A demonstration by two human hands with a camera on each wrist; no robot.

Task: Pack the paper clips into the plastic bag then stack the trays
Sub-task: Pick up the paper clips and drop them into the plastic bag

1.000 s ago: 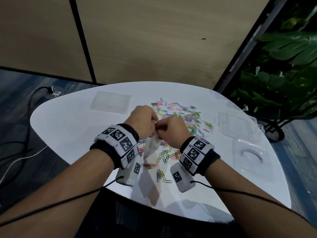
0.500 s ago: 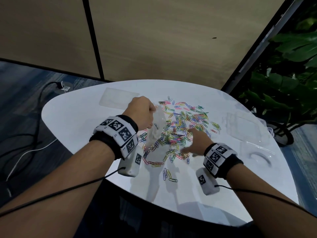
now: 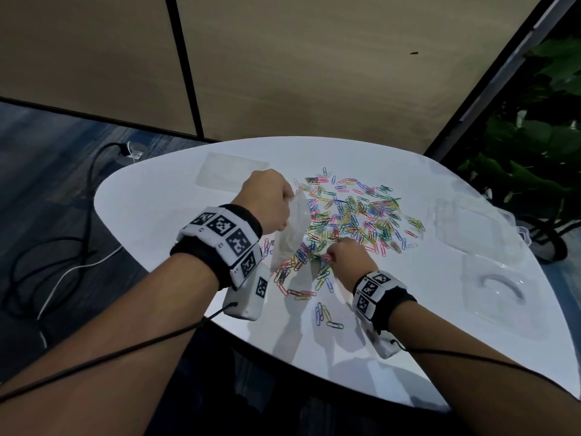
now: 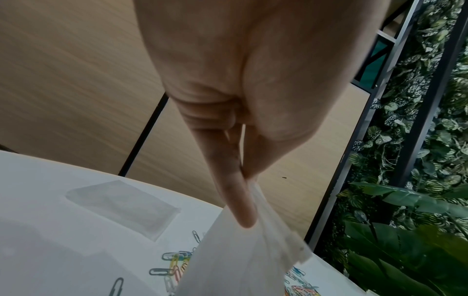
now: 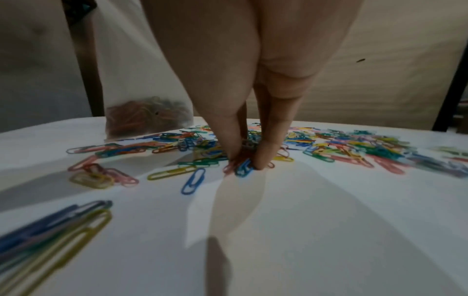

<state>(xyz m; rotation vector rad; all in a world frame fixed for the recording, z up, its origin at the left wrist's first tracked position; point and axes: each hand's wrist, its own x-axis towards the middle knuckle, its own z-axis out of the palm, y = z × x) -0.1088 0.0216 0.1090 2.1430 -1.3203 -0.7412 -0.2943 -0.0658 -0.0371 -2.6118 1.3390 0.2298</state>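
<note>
Coloured paper clips (image 3: 355, 215) lie scattered across the middle of the white table (image 3: 163, 221). My left hand (image 3: 267, 199) pinches the top edge of a frosted plastic bag (image 3: 290, 231), which hangs above the table with some clips in its bottom (image 5: 147, 116). In the left wrist view the thumb and forefinger clamp the bag's rim (image 4: 255, 216). My right hand (image 3: 345, 256) is down at the near edge of the pile, its thumb and fingers pinching a few paper clips (image 5: 244, 166) against the tabletop.
Two clear plastic trays (image 3: 468, 228) (image 3: 503, 287) sit at the table's right side. A flat clear bag (image 3: 229, 174) lies at the back left. Several loose clips (image 3: 323, 313) lie near the front edge. Green plants (image 3: 534, 146) stand beyond the table on the right; cables run on the floor to the left.
My right hand left the bag's mouth, dropped to the pile and closed its fingers on a few clips. The left hand kept hold of the bag.
</note>
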